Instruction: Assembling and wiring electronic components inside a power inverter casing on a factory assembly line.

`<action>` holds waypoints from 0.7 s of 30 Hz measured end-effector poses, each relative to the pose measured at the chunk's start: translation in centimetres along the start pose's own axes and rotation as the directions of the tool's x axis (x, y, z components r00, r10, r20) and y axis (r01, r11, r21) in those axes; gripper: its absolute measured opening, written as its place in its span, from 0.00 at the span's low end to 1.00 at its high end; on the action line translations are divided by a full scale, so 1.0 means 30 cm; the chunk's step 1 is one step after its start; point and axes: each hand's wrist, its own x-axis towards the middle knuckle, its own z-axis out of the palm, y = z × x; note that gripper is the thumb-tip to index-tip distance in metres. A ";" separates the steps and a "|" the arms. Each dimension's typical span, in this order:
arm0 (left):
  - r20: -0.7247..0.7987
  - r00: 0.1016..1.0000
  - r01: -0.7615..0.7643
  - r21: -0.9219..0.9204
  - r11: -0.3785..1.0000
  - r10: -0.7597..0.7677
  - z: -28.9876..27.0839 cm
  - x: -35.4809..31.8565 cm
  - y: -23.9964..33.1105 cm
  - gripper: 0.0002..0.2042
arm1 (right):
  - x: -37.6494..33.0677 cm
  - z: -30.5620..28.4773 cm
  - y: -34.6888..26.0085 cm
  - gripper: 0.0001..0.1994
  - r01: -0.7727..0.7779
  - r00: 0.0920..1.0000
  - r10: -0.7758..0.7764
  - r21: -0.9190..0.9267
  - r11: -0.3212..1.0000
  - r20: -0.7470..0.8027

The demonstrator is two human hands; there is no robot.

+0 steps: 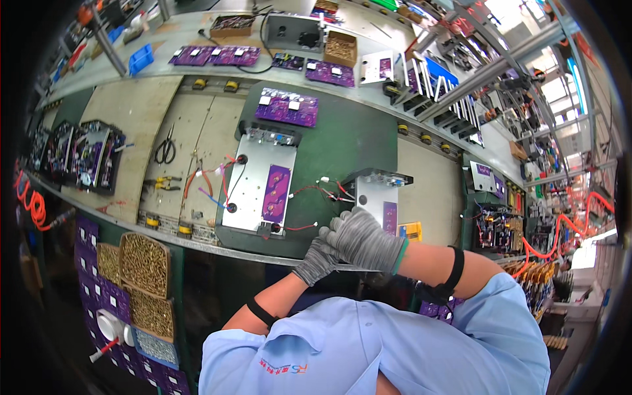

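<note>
Both my hands wear grey knit gloves and meet at the near edge of the bench. My right hand [368, 241] has its fingers curled, against the near left corner of a silver metal chassis [373, 193]. Just below and left of it, my left hand [316, 261] is bent closed, partly covered by the right. Whatever lies between the fingers is hidden. Thin red and black wires [322, 189] with white connectors run beside that chassis. To the left lies another silver chassis [252, 172] with a purple circuit board [275, 193], black round grommets and loose wires.
Left on the bench are scissors [166, 149], yellow-handled pliers [164, 183] and a black assembled unit [99, 157]. Purple boards [287, 107] sit behind the left chassis. Boxes of brass screws [144, 264] stand at the lower left. Another assembly [497, 224] stands far right.
</note>
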 end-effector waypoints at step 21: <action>0.251 0.962 0.235 -0.551 0.801 -0.110 -0.315 0.057 0.097 0.15 | -0.235 0.173 0.033 0.13 -0.532 0.820 0.571 0.403 0.745 0.027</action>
